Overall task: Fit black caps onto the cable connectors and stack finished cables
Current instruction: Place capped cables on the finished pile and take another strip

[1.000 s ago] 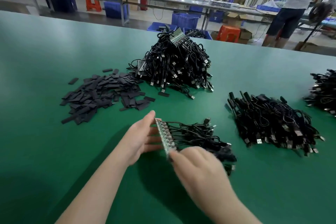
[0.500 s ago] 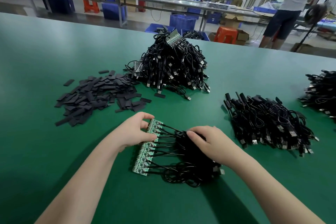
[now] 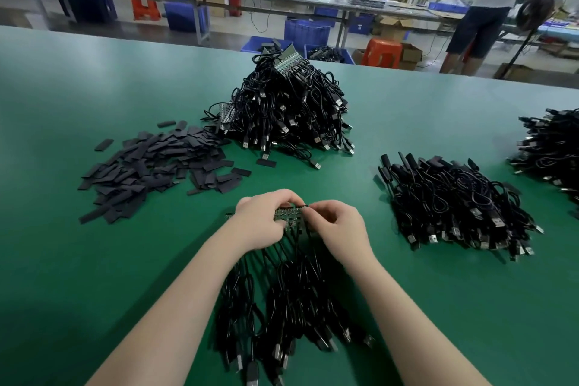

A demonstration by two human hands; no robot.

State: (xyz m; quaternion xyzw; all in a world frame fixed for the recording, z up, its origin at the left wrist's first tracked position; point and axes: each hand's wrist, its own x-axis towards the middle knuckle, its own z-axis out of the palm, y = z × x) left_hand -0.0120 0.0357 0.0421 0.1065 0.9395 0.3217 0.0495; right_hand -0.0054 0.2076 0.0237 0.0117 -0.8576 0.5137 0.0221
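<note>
Your left hand [image 3: 261, 222] grips the green connector strip [image 3: 286, 215] just above the desk [image 3: 94, 260], and your right hand [image 3: 338, 226] pinches the end cable at its right tip. Keep the strip steady, free one connector cleanly, then reach up-left of your left hand for the black caps [image 3: 156, 166]; finished cables [image 3: 454, 204] lie off to your right.

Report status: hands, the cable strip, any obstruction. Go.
Both hands, left hand and right hand, gripping the green connector strip on the table. Its cables trail toward the body. Black caps pile untouched, far-left. Nothing in the way.
</note>
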